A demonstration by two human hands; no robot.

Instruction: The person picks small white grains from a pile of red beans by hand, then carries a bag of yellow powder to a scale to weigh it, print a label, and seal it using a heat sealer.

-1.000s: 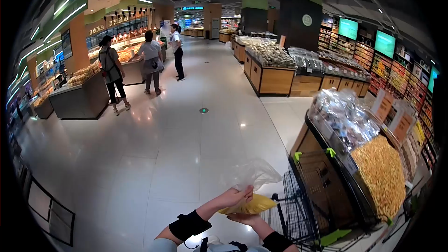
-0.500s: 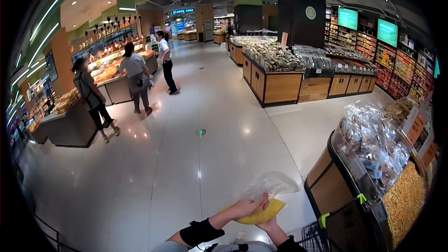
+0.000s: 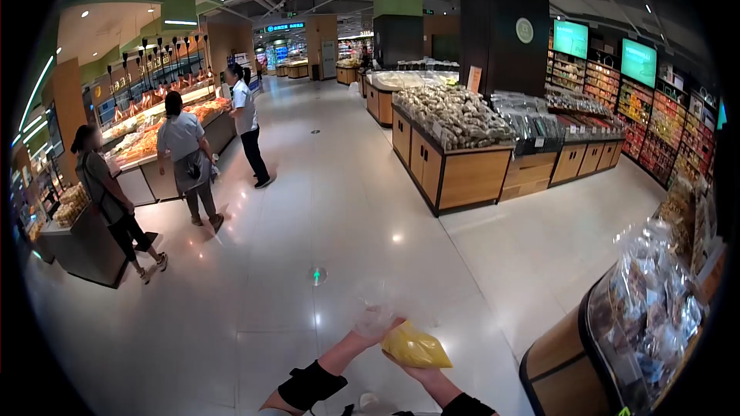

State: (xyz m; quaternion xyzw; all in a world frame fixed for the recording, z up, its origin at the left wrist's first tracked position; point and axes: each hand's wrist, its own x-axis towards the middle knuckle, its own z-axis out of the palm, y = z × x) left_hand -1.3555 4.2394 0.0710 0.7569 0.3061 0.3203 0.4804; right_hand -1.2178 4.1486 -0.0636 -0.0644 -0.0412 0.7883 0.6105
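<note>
A clear plastic bag with yellow contents point(image 3: 416, 347) is held low in front of me, its filled part drooping to the right. My left hand point(image 3: 376, 322) is closed at the loose, see-through upper end of the bag, with its fingers partly blurred behind the film. Under the filled part, my right hand point(image 3: 422, 372) cups the bag from below, and its fingers are mostly hidden by it. What the yellow contents are, I cannot make out. Both forearms wear black bands.
Close on the right stands a rounded wooden bin point(image 3: 570, 362) heaped with clear-wrapped packets point(image 3: 647, 300). Ahead is a wooden produce stand point(image 3: 470, 177) beside a dark pillar point(image 3: 502, 31). Three people stand at the lit food counter point(image 3: 139, 181) on the left. Pale tiled floor point(image 3: 339, 223) runs between.
My view has advanced along the aisle. My left hand has shifted left, and the bag's yellow part now points right. The green-handled basket has dropped out of view.
</note>
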